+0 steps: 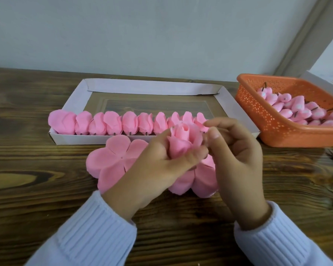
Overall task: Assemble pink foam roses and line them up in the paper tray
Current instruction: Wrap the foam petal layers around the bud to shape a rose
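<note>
Pink rose (183, 144) gripped in the left hand (158, 166), its outer petal pinched by the right hand (236, 156), above flat petals (110, 164) on the counter (37, 189), just before the tray (75, 96) holding a row of roses (112, 123)

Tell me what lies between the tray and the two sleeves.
In the head view, flat pink petals lie on the table there; above them the left hand grips a rose and the right hand pinches its petal.
</note>
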The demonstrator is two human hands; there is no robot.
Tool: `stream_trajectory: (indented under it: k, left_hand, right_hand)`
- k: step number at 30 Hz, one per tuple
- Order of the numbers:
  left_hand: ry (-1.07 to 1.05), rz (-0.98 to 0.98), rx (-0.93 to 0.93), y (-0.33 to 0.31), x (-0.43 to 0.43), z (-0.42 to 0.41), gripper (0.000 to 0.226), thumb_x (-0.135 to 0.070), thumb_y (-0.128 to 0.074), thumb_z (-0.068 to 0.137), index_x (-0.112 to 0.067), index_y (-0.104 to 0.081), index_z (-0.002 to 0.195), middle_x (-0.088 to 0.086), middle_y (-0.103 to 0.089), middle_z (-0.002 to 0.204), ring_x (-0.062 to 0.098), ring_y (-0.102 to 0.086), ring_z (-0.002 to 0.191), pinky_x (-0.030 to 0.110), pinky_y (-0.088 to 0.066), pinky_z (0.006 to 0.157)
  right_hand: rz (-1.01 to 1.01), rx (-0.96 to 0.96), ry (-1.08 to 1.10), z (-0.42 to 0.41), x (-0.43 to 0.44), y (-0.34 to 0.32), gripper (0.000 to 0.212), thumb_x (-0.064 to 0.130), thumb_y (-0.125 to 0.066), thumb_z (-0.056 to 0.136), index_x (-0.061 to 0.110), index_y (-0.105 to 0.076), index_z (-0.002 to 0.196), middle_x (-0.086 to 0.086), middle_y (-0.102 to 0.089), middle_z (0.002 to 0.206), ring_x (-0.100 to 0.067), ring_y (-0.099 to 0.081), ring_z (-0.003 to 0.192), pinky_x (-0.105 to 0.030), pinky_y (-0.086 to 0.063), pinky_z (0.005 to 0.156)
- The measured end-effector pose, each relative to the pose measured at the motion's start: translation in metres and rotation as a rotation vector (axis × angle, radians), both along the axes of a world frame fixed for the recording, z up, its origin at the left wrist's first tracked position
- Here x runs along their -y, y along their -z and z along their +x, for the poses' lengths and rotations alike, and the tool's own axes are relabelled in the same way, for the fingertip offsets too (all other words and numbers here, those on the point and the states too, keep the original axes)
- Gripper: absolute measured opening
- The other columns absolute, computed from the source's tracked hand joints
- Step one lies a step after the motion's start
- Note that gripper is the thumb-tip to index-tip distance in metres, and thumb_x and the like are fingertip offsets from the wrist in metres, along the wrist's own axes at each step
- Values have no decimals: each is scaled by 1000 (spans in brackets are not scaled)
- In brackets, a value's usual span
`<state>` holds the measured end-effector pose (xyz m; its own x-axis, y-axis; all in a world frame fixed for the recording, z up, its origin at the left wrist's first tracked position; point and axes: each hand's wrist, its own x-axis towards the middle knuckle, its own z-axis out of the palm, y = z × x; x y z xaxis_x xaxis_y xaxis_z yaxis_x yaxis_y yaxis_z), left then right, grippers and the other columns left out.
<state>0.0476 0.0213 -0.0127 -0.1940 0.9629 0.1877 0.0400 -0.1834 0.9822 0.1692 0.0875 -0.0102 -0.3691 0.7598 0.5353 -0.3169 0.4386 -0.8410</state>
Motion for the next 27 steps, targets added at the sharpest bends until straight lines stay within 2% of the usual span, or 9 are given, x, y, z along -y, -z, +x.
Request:
stream_trajectory:
  k: [3,6,8,11,13,17,20,24,27]
  left_hand:
    - [-35,-35,3,1,0,0,48,-32,-80,68,-13,-66,109,-1,-74,93,18,-71,95,45,-55,89]
    - [-105,-66,10,-2,1,1,38,-27,-76,73,-17,-66,109,4,-74,95,24,-71,94,54,-55,87]
    - [-120,-30,-25,-2,1,1,28,-15,-77,80,-16,-66,106,2,-74,95,20,-71,93,45,-57,84]
    - [-105,61,-142,-5,3,2,19,-4,-74,78,-17,-66,89,-13,-71,80,0,-67,77,15,-52,68]
    - [-72,99,-153,-7,4,3,12,-6,-70,74,-9,-66,85,-5,-70,79,4,-66,73,14,-50,65]
    - [-14,144,-104,-10,7,7,7,-10,-67,73,-15,-66,78,-5,-68,75,3,-65,76,17,-51,69]
    - [-69,177,45,-8,6,5,13,-32,-69,73,-20,-65,75,-6,-68,82,5,-65,77,19,-50,70]
    - [-148,180,179,-7,4,3,25,-43,-66,72,-21,-70,85,-5,-67,111,13,-65,103,32,-53,82]
    - [-130,173,253,-8,5,6,21,-43,-68,70,-27,-71,82,2,-69,111,26,-66,104,38,-54,76]
  right_hand:
    - [58,-29,-6,0,1,0,15,19,-53,89,12,-60,100,6,-61,68,-7,-57,64,-21,-47,65]
    - [294,81,52,3,1,-1,23,19,-47,93,19,-57,113,-5,-58,96,-15,-56,86,-30,-45,77]
    - [422,213,41,4,1,-1,30,23,-44,94,18,-57,121,-11,-53,116,-19,-52,108,-31,-42,91]
    - [482,312,3,3,2,1,30,24,-45,93,15,-63,115,-14,-49,128,-20,-46,124,-30,-38,102]
    - [473,297,-31,2,2,-1,27,21,-45,92,15,-63,112,-13,-50,129,-21,-46,127,-30,-38,102]
    - [382,234,-158,2,3,-2,31,19,-41,94,14,-59,118,-6,-52,131,-22,-48,128,-32,-41,101]
    - [68,74,-228,0,4,1,28,21,-42,98,16,-49,124,-6,-56,124,-16,-53,122,-29,-45,97]
    - [-174,67,-290,-3,0,1,22,11,-44,91,5,-52,111,-16,-58,110,-31,-57,103,-44,-47,91]
    - [-309,115,-540,-4,4,0,33,11,-49,90,-3,-48,120,-29,-54,117,-36,-54,105,-47,-47,92]
